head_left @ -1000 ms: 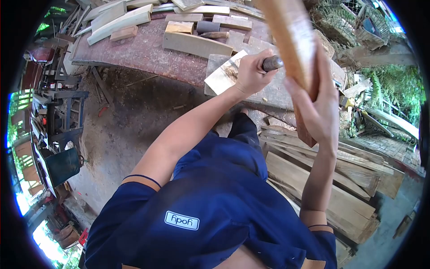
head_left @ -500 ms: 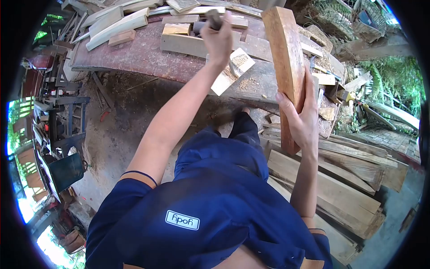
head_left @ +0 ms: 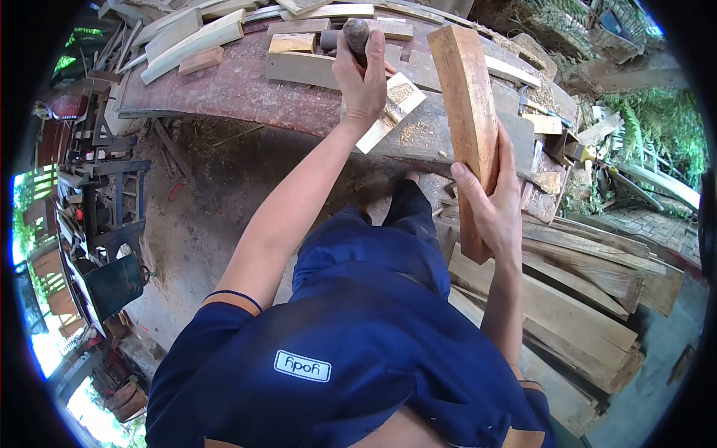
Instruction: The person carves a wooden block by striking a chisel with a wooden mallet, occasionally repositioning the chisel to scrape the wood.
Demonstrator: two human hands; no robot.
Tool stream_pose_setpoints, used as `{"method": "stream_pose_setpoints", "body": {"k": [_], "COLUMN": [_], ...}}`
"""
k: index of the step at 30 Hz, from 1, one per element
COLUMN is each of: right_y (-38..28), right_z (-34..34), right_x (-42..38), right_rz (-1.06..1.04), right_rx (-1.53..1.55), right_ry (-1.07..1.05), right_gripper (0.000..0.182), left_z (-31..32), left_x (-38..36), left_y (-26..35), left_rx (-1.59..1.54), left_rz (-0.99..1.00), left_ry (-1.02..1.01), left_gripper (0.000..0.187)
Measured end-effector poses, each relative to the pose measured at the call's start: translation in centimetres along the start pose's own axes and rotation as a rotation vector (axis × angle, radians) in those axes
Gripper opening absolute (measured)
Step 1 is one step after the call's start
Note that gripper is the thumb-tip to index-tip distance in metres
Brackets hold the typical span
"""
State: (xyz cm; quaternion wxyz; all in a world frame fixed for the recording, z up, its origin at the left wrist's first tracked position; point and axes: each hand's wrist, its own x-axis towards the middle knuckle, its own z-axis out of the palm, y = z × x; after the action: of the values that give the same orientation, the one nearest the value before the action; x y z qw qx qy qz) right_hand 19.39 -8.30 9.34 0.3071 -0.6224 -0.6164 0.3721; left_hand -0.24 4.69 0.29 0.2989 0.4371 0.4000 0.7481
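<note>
My left hand (head_left: 361, 84) is closed round a chisel-like tool with a dark, rounded handle (head_left: 357, 36); its handle end points up at me and its lower part is hidden by the hand. Just below that hand, a pale wood block (head_left: 401, 91) carrying shavings lies across the edge of the bench. My right hand (head_left: 494, 200) grips a thick, long wooden block (head_left: 464, 97) near its lower part, thumb on one side and fingers on the other. The block is held upright, to the right of the pale piece and apart from the left hand.
The reddish workbench (head_left: 224, 93) bears several wood offcuts, with a curved grey plank (head_left: 302, 69) beside my left hand. Stacked planks (head_left: 575, 306) lie on the floor to my right. At the left stand dark metal frames and a green container (head_left: 116, 287).
The tool's handle has turned so its round end faces me, and my left hand has shifted slightly down. My right hand has moved the thick wooden block a little left and down.
</note>
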Motion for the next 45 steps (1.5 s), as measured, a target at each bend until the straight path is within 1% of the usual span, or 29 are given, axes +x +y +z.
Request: {"method": "stream_pose_setpoints", "body": {"k": [2, 4, 10, 12, 14, 15, 16, 17, 19, 20, 21, 23, 24, 25, 27, 28, 29, 30, 31, 33, 34, 35, 37, 38, 39, 41, 42, 43, 45], "right_y": [-0.2, -0.3, -0.3, -0.5, -1.4, -2.2, -3.2, -4.3, -7.7, -9.0, -9.2, -8.9, -6.8, -6.8, -6.7, -8.0, -8.5, -8.8, -9.1, -7.3, -7.4, -7.2, -5.8, -5.6, -5.1, -3.8, -3.4, -2.7, -1.3], "right_z": [0.0, 0.0, 0.3, 0.3, 0.0, -0.3, -0.8, -1.4, -2.2, -2.4, -2.1, -1.4, -0.8, -1.1, -1.3, -1.9, -1.7, -1.2, -1.0, -0.3, -0.3, -0.4, 0.0, 0.0, 0.1, 0.3, 0.0, -0.2, -0.3], "right_x": [0.0, 0.0, -0.1, 0.0, 0.6, 1.3, 2.3, 3.1, 4.4, 4.9, 5.0, 5.3, 6.1, 6.1, 5.9, 5.5, 5.0, 4.7, 4.5, 5.5, 5.3, 5.5, 5.1, 4.8, 4.5, 3.9, 3.6, 3.4, 3.0], "right_rz": [-0.002, 0.010, 0.029, 0.026, -0.005, -0.003, -0.157, -0.306, -0.492, -0.565, -0.566, -0.379, -0.426, -0.430, -0.476, -0.349, -0.372, -0.337, -0.304, -0.342, -0.285, -0.290, -0.235, -0.221, -0.221, -0.205, -0.146, -0.145, -0.109], "right_rx": [-0.011, -0.011, -0.040, -0.042, 0.022, 0.023, 0.063, 0.101, 0.066, 0.004, 0.004, -0.226, -0.452, -0.451, -0.347, -0.262, -0.185, -0.113, -0.041, -0.416, -0.440, -0.441, -0.222, -0.173, -0.174, -0.115, -0.047, -0.047, -0.055], "right_ry": [0.000, -0.009, -0.055, -0.063, -0.061, -0.056, -0.025, 0.010, 0.111, 0.126, 0.136, 0.003, -0.057, -0.056, -0.056, -0.126, -0.042, -0.031, -0.014, -0.177, -0.211, -0.202, -0.170, -0.133, -0.135, -0.009, -0.042, -0.041, -0.019], "right_gripper": [0.084, 0.085, 0.085, 0.085, 0.082, 0.082, 0.079, 0.077, 0.073, 0.071, 0.071, 0.071, 0.075, 0.075, 0.078, 0.080, 0.079, 0.079, 0.080, 0.080, 0.082, 0.082, 0.083, 0.084, 0.084, 0.081, 0.081, 0.081, 0.079], "left_z": [0.0, -0.5, 0.0, 0.2, 0.6, 1.1, 1.5, 1.9, 2.6, 2.7, 2.7, 2.8, 2.5, 2.4, 2.4, 2.0, 1.8, 1.7, 1.7, 1.9, 2.5, 2.4, 0.1, -0.9, -1.2, -2.3, -3.4, -4.1, -5.1], "left_x": [0.2, 0.6, 1.2, 0.8, 0.2, -0.3, -0.6, -0.8, -2.0, -2.3, -2.6, -2.7, -2.8, -2.5, -2.3, -2.5, -2.4, -2.3, -2.1, -1.5, -0.9, -0.1, 1.0, 1.8, 2.4, 3.5, 3.6, 3.7, 3.3], "left_y": [-0.2, -1.6, -4.0, -3.6, -2.6, -1.5, -1.0, -0.7, -0.2, 0.2, 0.5, 0.3, -0.2, 0.1, 0.2, -0.1, -0.4, 0.1, 0.6, 1.5, 0.7, 0.4, -0.4, -1.5, -1.7, -1.8, -3.1, -3.5, -3.4], "left_rx": [0.041, 0.148, 0.144, 0.149, 0.153, 0.126, 0.100, 0.180, 0.151, 0.148, 0.158, 0.163, 0.084, 0.006, -0.048, -0.038, -0.031, -0.015, -0.014, -0.043, -0.178, -0.182, -0.139, -0.185, -0.200, -0.243, -0.305, -0.349, -0.407], "left_rz": [0.004, -0.005, 0.078, 0.064, 0.056, 0.040, 0.020, 0.116, 0.095, 0.098, 0.082, 0.073, 0.015, -0.047, -0.047, -0.090, -0.125, -0.193, -0.193, -0.198, -0.292, -0.284, -0.420, -0.495, -0.496, -0.631, -0.705, -0.764, -0.708], "left_ry": [0.008, 0.062, 0.111, 0.106, 0.095, 0.042, -0.014, -0.054, -0.131, -0.139, -0.147, -0.153, -0.129, -0.108, -0.070, -0.084, -0.100, -0.125, -0.126, -0.185, -0.050, -0.055, -0.118, -0.040, 0.061, 0.254, 0.324, 0.414, 0.438], "left_gripper": [0.030, 0.035, 0.041, 0.039, 0.037, 0.035, 0.033, 0.029, 0.029, 0.029, 0.025, 0.022, 0.017, 0.013, 0.010, 0.010, 0.009, 0.008, 0.008, 0.009, 0.011, 0.011, 0.015, 0.025, 0.033, 0.035, 0.036, 0.038, 0.036]}}
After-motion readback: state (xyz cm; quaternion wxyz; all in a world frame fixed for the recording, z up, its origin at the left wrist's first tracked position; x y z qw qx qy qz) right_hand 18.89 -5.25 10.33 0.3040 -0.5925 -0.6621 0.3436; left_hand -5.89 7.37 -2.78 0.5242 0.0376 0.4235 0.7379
